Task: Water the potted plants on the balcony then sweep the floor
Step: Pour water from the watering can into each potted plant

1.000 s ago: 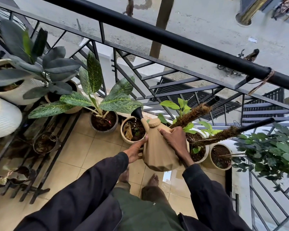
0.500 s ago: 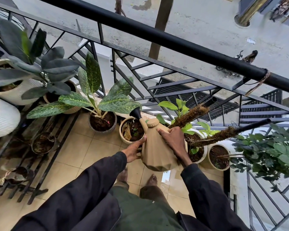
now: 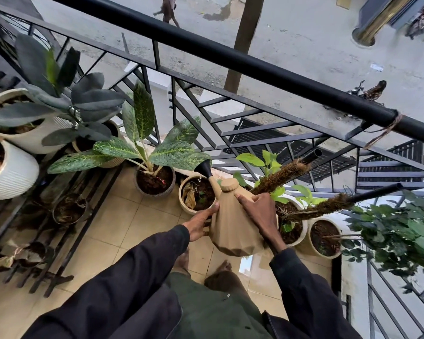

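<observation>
**Asker:** What is the largest thing in front of you?

**Me:** A black metal balcony railing [image 3: 230, 59] crosses the whole view, from far left to near right, with a grey street below it. Under me is the beige tiled floor [image 3: 123, 228], and my bare feet stand on it.

**Asker:** And the plants?

**Me:** At the left, two white ribbed ceramic pots [image 3: 12, 172] sit beside a black metal plant rack [image 3: 66, 260]. To their right, near the railing, a dark round pot with long speckled green leaves [image 3: 154, 182] stands on the tiles. Just beside it on the right is a small cream pot of dark soil with a dry brown leaf [image 3: 194, 199]. Further right, brown mossy poles [image 3: 279, 173] lean out of more cream pots towards the railing. A bushy small-leaved green plant [image 3: 402, 236] fills the right edge.

**Asker:** Where is the watering can?

**Me:** The tan faceted watering can [image 3: 233, 226] is in the air at the middle, near me, tilted to the left. Its black flared spout tip [image 3: 204, 168] hangs above the far edge of the small cream pot.

**Asker:** What are your hands doing?

**Me:** Both hold the can. My left hand [image 3: 201, 223] grips it low on its left side. My right hand [image 3: 257, 211] is wrapped over its upper right side, just below the round cap [image 3: 229, 185].
</observation>
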